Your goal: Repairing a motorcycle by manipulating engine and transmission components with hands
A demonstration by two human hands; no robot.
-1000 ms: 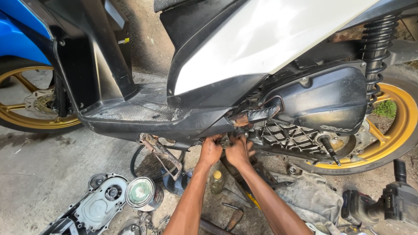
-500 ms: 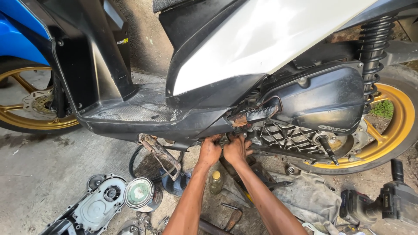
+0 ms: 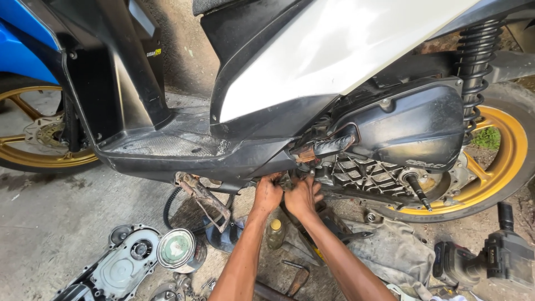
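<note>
Both hands work under the scooter point(image 3: 312, 72): the left hand point(image 3: 268, 193) and right hand point(image 3: 301, 196) grip a part beneath the engine point(image 3: 412, 128), hidden by fingers. A removed cover point(image 3: 114, 267) and clutch bell point(image 3: 177, 248) lie on the floor point(image 3: 50, 223); reassembly looks undone.

Underbody point(image 3: 223, 159) overhead — side stand point(image 3: 202, 196) crowds left

The stained concrete floor point(image 3: 50, 234) carried a grey engine cover point(image 3: 114, 270), a round metal drum point(image 3: 177, 249) just beside it, a small yellow-capped bottle point(image 3: 275, 233), a dirty grey rag point(image 3: 390, 248) and a black impact wrench point(image 3: 490, 259) at the right.
</note>
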